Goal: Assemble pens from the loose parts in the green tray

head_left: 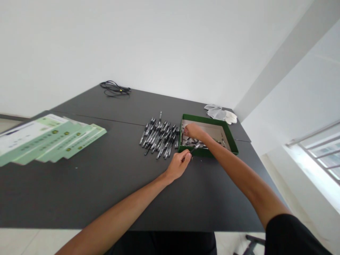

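Observation:
My left hand [179,164] is closed around a black pen [195,148], just in front of the near wall of a green box [209,153]. My right hand [193,131] reaches into the box's left end with fingers curled over the loose pens and parts lying inside; what it grips is hidden. Left of the box, a pile of several black-and-clear pens [160,137] lies on the dark table [106,177].
Several overlapping green-and-white flat boxes [50,141] lie at the table's left. A coiled black cable [114,88] rests at the far edge. White gloves [221,113] lie behind the green box. A window [318,152] is at right.

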A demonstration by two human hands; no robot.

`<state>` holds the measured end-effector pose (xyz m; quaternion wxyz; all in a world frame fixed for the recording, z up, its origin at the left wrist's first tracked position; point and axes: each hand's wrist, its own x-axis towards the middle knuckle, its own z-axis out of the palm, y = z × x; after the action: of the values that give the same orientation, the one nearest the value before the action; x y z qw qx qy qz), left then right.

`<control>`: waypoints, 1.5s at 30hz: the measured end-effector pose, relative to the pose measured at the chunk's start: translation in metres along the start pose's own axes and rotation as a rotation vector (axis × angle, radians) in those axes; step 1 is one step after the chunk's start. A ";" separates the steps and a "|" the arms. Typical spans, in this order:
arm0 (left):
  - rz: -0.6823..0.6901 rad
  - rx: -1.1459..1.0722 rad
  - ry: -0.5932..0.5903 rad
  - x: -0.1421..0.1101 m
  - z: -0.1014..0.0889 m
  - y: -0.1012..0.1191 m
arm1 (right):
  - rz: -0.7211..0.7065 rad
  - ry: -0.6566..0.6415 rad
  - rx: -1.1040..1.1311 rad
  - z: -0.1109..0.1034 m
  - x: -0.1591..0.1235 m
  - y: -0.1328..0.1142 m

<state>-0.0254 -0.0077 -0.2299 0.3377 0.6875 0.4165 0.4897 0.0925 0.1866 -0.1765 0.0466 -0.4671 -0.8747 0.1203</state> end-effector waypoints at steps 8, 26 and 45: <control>-0.041 0.026 0.061 0.000 0.000 0.000 | -0.053 0.342 0.543 -0.047 -0.081 0.017; 0.000 0.079 0.046 0.001 0.001 0.006 | -0.011 0.525 1.123 -0.007 -0.162 -0.034; 0.050 0.165 0.073 -0.002 -0.007 0.009 | -0.090 0.511 0.738 -0.013 -0.167 -0.066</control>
<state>-0.0303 -0.0128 -0.2206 0.2520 0.7049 0.4502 0.4868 0.1352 0.0150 -0.1417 0.4301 -0.3953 -0.7530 0.3029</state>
